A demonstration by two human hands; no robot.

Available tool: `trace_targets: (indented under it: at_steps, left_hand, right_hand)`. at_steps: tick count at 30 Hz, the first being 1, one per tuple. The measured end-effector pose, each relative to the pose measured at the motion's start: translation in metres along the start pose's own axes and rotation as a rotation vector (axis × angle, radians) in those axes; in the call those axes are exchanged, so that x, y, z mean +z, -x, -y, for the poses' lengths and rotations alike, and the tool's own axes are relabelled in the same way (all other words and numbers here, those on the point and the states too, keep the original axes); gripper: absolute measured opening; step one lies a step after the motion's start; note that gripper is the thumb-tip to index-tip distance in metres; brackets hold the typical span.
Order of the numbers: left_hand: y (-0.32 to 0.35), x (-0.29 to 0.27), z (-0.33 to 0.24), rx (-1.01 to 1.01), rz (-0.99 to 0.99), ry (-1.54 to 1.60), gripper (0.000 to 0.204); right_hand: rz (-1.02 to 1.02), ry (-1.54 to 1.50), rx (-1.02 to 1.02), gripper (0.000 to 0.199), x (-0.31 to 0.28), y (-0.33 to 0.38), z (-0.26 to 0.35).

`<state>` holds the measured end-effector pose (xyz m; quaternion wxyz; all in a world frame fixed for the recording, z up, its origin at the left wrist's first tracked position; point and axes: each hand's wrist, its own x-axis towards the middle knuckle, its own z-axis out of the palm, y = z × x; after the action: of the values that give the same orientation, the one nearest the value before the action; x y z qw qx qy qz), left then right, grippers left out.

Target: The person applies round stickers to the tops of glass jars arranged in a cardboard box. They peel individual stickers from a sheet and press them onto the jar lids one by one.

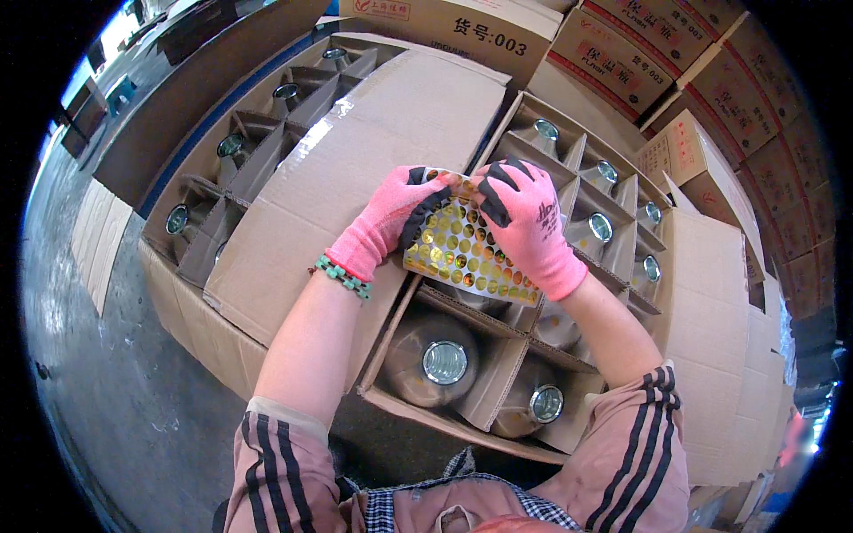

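Observation:
Both my hands wear pink gloves with black-coated fingers. My left hand (pixel 397 213) grips the left upper edge of a sheet of round gold stickers (pixel 464 250), fingers closed. My right hand (pixel 530 218) pinches the top edge of that sheet with bare-looking fingertips; whether a loose sticker is between them cannot be made out. Beneath the sheet, an open carton (pixel 498 349) is split by cardboard dividers. Its cells hold several glass flask liners, one large one (pixel 428 360) nearest me, another (pixel 529 400) to its right, all standing with round mouths upward. The sheet hides part of the middle cells.
On the left, a second divided carton (pixel 209 315) holds more flask liners, partly covered by its wide flap (pixel 355 151). A flap (pixel 706 338) spreads out on the right. Stacked closed cartons (pixel 613 58) rise at the back and right. Flat cardboard (pixel 99 240) lies on the grey floor.

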<state>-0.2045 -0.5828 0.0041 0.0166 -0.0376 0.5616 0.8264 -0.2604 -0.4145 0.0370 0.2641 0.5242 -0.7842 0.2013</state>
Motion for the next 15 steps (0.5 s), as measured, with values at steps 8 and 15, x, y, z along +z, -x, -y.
trace_targets:
  at_steps: [8, 15]
  left_hand:
    - [-0.001, 0.003, 0.0, 0.007, -0.011, 0.044, 0.021]
    - [0.002, 0.001, -0.001, -0.03, -0.058, 0.01, 0.023]
  right_hand:
    - [-0.04, -0.027, 0.003, 0.023, 0.003, -0.007, 0.0]
    - [-0.04, -0.537, 0.233, 0.014, -0.011, -0.014, -0.01]
